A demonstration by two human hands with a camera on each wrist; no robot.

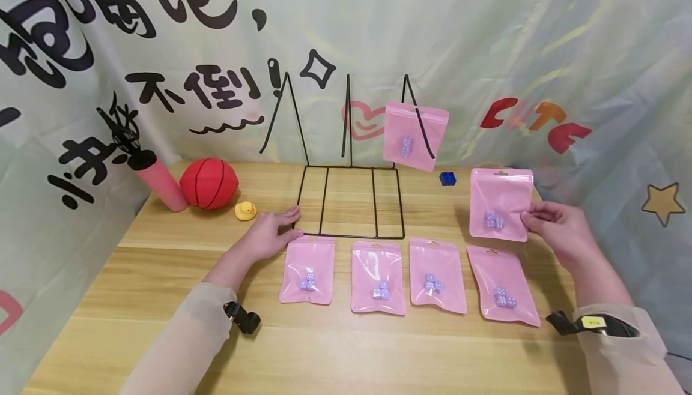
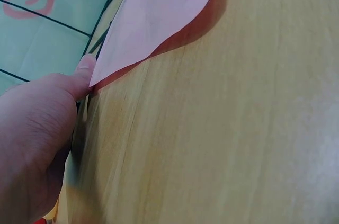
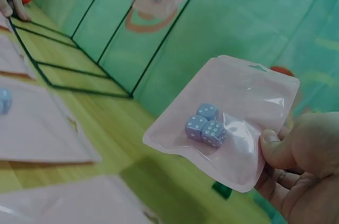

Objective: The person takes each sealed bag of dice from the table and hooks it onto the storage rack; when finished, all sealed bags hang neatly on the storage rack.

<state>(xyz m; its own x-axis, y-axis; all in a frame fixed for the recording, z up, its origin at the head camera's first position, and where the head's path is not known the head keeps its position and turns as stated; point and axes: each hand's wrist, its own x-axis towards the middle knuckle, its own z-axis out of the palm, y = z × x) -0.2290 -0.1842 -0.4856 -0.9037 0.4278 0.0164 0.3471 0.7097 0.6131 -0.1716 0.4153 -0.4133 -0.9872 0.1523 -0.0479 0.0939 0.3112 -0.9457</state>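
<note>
My right hand (image 1: 562, 230) pinches the right edge of a pink zip bag (image 1: 500, 194) between thumb and fingers. The bag is held up off the table, and lilac dice (image 3: 206, 124) show through its front. At the front left corner of a black wire rack (image 1: 362, 237), my left hand (image 1: 267, 233) holds the base with thumb and fingers. Another pink bag (image 1: 397, 137) hangs from the rack's right prong. In front of the rack lie several more pink bags of dice, the leftmost bag (image 1: 308, 263) close to my left thumb.
To the left are a red ball (image 1: 209, 183), a yellow toy duck (image 1: 245, 211) and a pink vase (image 1: 162, 186) with black stems. A blue block (image 1: 447, 178) sits right of the rack. A printed curtain (image 1: 459, 41) hangs behind the wooden table (image 1: 367, 353).
</note>
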